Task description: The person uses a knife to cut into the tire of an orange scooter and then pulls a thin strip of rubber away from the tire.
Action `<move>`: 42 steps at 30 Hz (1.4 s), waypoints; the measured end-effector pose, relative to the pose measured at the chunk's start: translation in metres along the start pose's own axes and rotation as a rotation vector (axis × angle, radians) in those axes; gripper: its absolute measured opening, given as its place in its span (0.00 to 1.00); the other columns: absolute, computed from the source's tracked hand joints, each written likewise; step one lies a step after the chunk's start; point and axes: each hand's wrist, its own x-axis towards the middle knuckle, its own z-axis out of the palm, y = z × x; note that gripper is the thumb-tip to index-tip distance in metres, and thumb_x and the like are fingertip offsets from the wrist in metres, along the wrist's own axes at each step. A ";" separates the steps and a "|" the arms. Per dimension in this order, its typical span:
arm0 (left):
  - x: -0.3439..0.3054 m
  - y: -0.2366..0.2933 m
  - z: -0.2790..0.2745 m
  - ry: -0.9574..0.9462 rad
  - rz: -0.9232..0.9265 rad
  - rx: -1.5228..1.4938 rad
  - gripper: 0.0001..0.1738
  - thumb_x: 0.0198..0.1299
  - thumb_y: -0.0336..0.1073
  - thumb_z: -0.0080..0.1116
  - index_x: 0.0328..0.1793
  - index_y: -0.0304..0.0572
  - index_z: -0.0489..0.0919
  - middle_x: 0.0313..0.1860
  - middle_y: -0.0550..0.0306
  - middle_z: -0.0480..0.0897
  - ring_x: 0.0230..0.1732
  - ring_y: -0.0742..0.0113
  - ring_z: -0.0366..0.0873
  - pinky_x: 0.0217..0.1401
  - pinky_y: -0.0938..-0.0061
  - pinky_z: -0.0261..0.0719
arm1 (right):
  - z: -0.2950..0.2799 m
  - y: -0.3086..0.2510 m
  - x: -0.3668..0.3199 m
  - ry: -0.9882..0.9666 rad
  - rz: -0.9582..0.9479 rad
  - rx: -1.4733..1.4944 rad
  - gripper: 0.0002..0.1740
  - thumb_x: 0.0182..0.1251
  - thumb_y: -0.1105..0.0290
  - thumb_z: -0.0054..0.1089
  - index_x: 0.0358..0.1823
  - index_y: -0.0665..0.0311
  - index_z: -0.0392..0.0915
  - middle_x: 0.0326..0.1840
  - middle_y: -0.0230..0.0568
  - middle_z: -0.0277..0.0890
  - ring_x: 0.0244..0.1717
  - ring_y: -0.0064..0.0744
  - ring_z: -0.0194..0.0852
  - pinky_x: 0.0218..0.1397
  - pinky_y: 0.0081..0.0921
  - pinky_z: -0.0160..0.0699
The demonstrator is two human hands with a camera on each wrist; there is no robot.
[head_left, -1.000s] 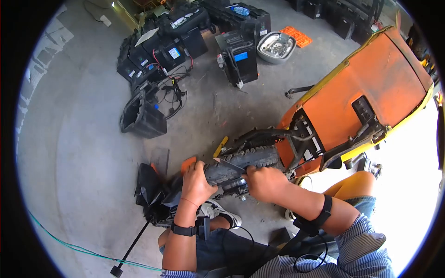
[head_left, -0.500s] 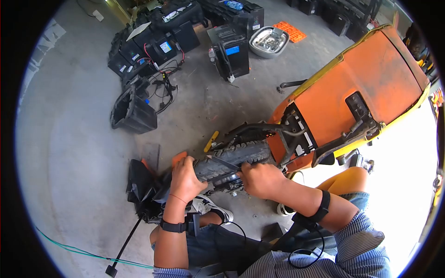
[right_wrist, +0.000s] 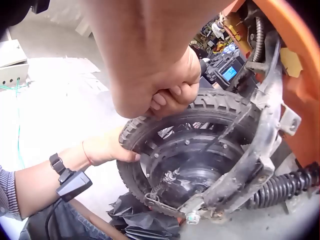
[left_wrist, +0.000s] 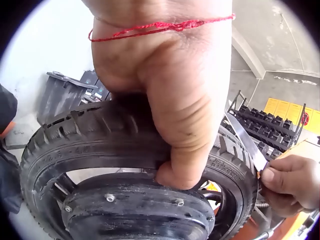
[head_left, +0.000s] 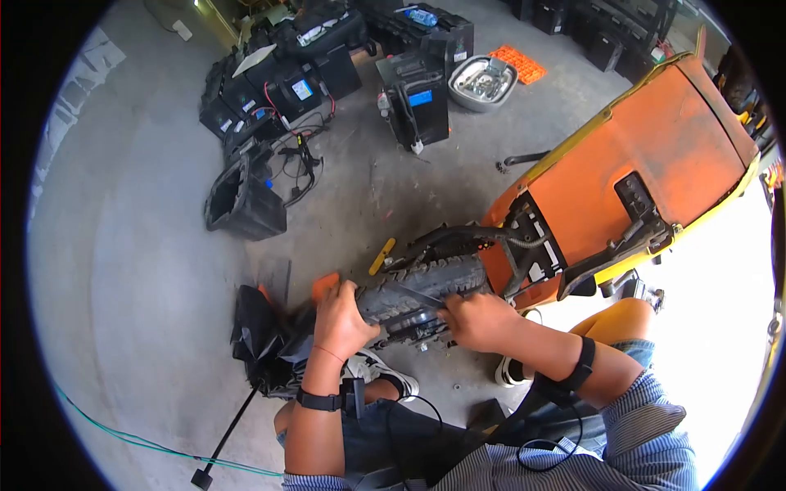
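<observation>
My left hand (head_left: 342,321) grips the black, knobbly tyre (head_left: 377,301) of the wheel, fingers over the tread. Its thumb (left_wrist: 180,172) hooks round the sidewall inside the rim, above the dark hub (left_wrist: 145,205). Farther right along the tyre, my right hand (head_left: 481,321) holds a knife by its handle, which the fingers hide. The knife's flat steel blade (left_wrist: 247,140) points left and lies low across the tread in the head view. In the right wrist view the curled right fingers (right_wrist: 159,101) are close over the tyre's upper edge.
The wheel sits at the end of an orange vehicle body (head_left: 630,164), beside a metal frame arm (right_wrist: 260,135) and coil spring (right_wrist: 285,192). A yellow-handled tool (head_left: 381,257) lies on the floor behind. Black batteries (head_left: 417,98), cables and a grey basin (head_left: 483,84) stand farther back.
The right hand and knife have shifted right along the tyre. The left hand keeps its hold on the tyre. The head view has swung slightly left and back.
</observation>
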 end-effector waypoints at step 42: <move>0.002 0.004 -0.002 -0.090 -0.088 -0.016 0.45 0.34 0.38 0.79 0.62 0.29 0.74 0.59 0.34 0.78 0.64 0.39 0.74 0.70 0.57 0.73 | -0.021 -0.011 -0.001 -0.210 0.141 -0.014 0.21 0.77 0.55 0.49 0.49 0.66 0.80 0.41 0.59 0.86 0.47 0.58 0.86 0.52 0.50 0.83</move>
